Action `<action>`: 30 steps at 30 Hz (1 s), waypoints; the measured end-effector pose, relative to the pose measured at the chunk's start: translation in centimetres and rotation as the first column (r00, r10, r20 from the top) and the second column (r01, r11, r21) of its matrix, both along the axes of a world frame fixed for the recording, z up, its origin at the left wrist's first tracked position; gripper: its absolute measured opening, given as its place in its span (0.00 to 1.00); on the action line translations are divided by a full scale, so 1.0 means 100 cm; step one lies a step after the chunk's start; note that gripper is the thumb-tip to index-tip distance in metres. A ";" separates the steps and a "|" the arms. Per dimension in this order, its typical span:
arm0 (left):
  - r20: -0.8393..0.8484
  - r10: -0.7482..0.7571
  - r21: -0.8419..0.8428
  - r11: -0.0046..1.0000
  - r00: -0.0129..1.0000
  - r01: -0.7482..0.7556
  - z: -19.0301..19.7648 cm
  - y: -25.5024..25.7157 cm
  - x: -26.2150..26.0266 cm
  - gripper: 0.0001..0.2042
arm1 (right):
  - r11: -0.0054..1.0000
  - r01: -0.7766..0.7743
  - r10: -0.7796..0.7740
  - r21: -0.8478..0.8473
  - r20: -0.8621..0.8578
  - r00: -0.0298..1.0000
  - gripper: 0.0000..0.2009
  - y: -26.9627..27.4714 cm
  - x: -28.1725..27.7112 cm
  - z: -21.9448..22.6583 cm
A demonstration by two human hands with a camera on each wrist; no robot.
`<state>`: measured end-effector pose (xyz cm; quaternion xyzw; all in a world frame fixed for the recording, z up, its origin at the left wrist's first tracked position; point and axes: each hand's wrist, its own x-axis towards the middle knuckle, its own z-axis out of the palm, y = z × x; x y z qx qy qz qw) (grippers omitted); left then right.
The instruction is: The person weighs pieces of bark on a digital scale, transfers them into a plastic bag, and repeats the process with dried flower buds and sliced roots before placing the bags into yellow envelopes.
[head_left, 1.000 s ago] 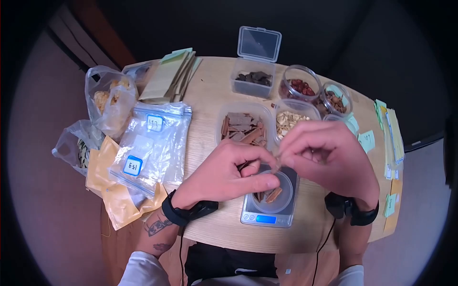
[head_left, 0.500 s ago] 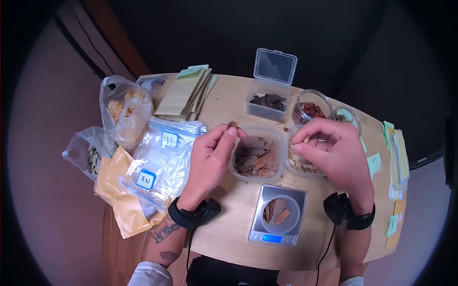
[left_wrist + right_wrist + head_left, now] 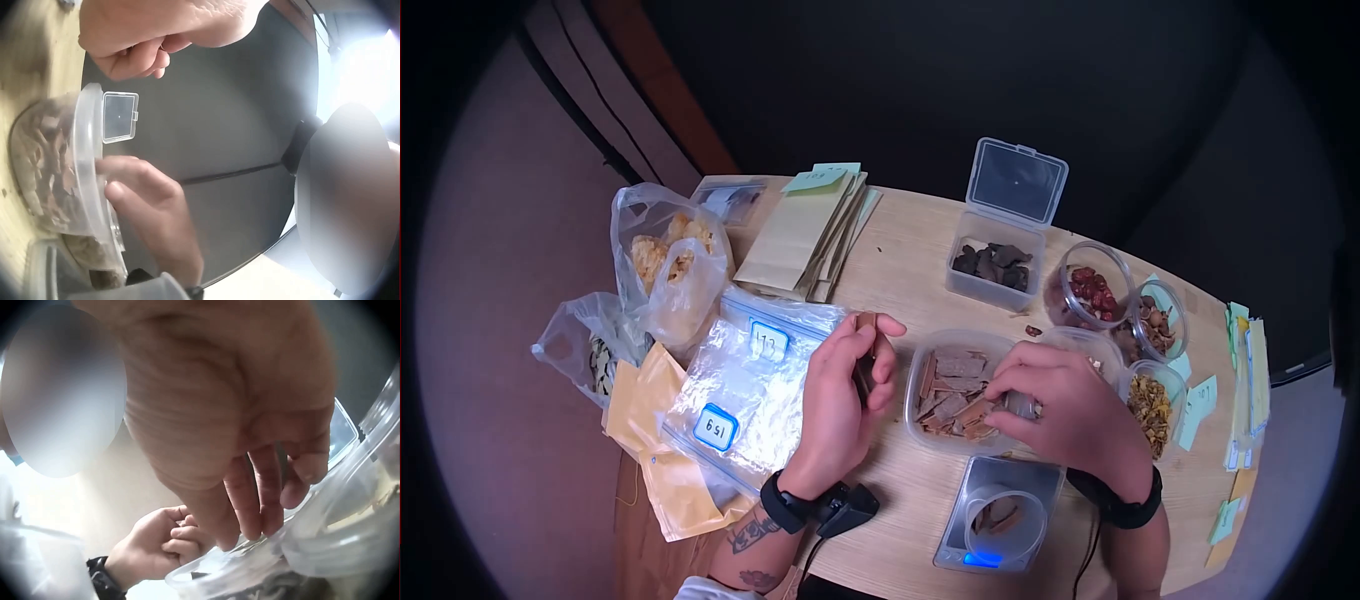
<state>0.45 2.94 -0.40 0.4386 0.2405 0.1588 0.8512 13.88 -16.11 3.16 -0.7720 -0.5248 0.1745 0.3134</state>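
In the head view my left hand (image 3: pixel 837 400) pinches a brown bark piece (image 3: pixel 865 320) between thumb and index finger, left of the clear tub (image 3: pixel 913 435) of bark strips. More dark brown shows inside its palm. My right hand (image 3: pixel 1065 405) hangs over that tub's right side, thumb and fingers apart and pointing down at the bark strips (image 3: pixel 955 370). In the right wrist view its fingers (image 3: pixel 269 500) hang spread at the tub rim. In front stands a digital scale (image 3: pixel 1040 490) with a small round tub (image 3: pixel 1040 530) on it, some bark pieces (image 3: pixel 998 517) inside.
Behind stand an open hinged box (image 3: pixel 995 290) of dark pieces and a jar (image 3: pixel 1090 300) of red dried fruit. At right are tubs of dried stuff, one yellowish (image 3: pixel 1152 405). Zip bags (image 3: pixel 765 400), plastic bags (image 3: pixel 670 260) and paper envelopes (image 3: pixel 800 230) lie left.
Both hands have parted from above the scale. My left hand has moved left with a bark piece; my right hand went right, then came back over the bark tub. The head view has shifted.
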 end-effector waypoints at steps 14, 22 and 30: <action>0.095 -0.089 -0.244 0.964 0.991 0.110 -0.001 0.001 0.001 0.15 | 0.982 -0.171 0.186 -0.085 0.215 0.959 0.14 0.015 -0.013 -0.017; 0.059 -0.113 -0.201 0.972 0.992 0.123 0.001 -0.003 0.001 0.14 | 0.987 -0.159 0.161 -0.029 0.072 0.984 0.10 0.012 -0.005 -0.021; 0.061 -0.135 -0.192 0.971 0.989 0.144 0.000 -0.003 0.001 0.13 | 0.995 0.091 -0.088 0.025 -0.110 0.990 0.09 0.012 0.000 0.003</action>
